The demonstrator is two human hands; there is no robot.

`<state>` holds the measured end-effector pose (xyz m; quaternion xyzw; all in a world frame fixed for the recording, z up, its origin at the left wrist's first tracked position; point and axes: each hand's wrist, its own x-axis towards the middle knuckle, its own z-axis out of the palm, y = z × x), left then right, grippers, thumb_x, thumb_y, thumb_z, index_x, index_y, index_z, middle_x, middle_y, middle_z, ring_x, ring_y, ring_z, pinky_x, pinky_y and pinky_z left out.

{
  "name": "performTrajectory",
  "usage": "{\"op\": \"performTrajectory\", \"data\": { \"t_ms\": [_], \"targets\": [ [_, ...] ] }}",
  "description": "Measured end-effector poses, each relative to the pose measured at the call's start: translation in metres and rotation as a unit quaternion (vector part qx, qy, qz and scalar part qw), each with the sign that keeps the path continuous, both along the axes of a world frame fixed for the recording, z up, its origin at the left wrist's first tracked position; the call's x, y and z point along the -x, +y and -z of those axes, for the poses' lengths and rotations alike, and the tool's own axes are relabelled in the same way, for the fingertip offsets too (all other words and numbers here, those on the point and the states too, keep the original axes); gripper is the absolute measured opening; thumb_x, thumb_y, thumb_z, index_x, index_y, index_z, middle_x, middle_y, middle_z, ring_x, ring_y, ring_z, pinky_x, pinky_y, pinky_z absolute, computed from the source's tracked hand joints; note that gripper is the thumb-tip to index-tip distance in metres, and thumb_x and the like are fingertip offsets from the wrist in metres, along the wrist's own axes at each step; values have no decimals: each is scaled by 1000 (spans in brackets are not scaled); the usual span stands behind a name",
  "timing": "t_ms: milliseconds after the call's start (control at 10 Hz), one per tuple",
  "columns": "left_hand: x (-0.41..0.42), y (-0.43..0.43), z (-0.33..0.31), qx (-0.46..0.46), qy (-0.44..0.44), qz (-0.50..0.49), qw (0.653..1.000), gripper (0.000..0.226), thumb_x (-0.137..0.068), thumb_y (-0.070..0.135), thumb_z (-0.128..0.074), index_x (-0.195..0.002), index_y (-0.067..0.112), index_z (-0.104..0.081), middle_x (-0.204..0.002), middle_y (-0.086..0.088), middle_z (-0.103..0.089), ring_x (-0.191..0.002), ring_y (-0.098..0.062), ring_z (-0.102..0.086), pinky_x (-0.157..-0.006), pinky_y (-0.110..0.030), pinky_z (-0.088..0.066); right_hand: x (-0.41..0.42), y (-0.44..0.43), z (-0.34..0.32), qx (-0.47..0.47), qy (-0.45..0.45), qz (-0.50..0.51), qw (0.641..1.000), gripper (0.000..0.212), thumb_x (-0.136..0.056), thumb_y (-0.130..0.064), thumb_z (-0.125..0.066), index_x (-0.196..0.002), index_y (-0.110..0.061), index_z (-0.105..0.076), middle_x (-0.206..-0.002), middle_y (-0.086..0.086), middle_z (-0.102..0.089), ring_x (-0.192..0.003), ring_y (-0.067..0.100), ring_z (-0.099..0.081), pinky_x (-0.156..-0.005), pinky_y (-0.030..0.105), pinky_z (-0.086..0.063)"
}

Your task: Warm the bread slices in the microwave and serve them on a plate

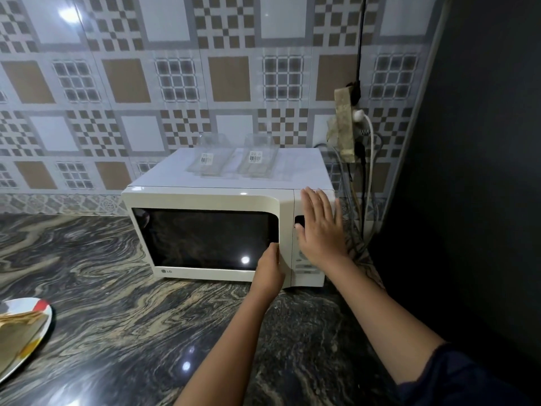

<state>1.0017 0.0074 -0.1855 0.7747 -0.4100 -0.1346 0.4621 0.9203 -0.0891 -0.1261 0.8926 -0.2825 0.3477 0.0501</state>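
Dark-sleeved, the right arm reaches across the marbled counter (117, 288) so that the right hand (319, 227) lies open and flat against the control panel of the white microwave (205, 197). Beside it, the left hand (269, 271) curls its fingers around the right edge of the shut door. Bread slices (17, 332) rest on a plate (44, 320) at the counter's far left edge, well apart from the microwave, whose top carries two clear plastic trays (234, 159).
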Motion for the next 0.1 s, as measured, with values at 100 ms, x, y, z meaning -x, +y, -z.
{"op": "performTrajectory", "data": {
  "t_ms": [100],
  "targets": [
    [14,32,14,-42,-28,-27,998,37,-88,2,-44,-123,13,-51,-115,4,-55,-108,-16,-55,-87,-28,-42,24,12,28,-97,-7,-62,993,63,-92,-28,-32,-150,-15,-11,-158,-3,-5,-146,12,1,-118,42,1]
  ]
}}
